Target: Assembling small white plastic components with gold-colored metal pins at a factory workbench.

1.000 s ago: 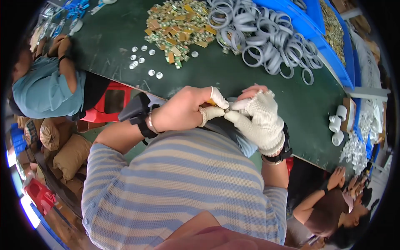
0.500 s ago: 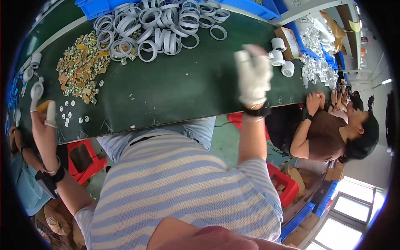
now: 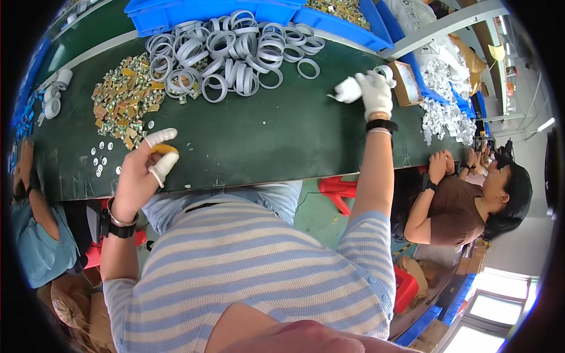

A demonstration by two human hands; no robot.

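Observation:
My left hand (image 3: 132,185), with white covers on two fingertips and a yellow one on another, hovers over the near left of the green table. Its fingers are apart and hold nothing. Small white discs (image 3: 102,159) lie beside it. At the right, my gloved right hand (image 3: 376,97) is closed round white cylindrical parts. One white part (image 3: 348,90) sticks out to its left; another (image 3: 384,72) shows behind the fingers. How many parts the glove covers is hidden. More white cylindrical parts (image 3: 52,107) stand at the table's far left.
Grey rings (image 3: 235,50) are heaped at the back, beside a pile of small circuit boards (image 3: 120,100). Blue bins (image 3: 218,13) line the far edge. A small carton (image 3: 406,82) and clear plastic pieces (image 3: 444,117) lie right. Co-workers (image 3: 465,194) sit on both sides.
My left hand has let go of a white cylindrical part at the far left and moved right. My right hand has reached the white parts by the carton and closed on them.

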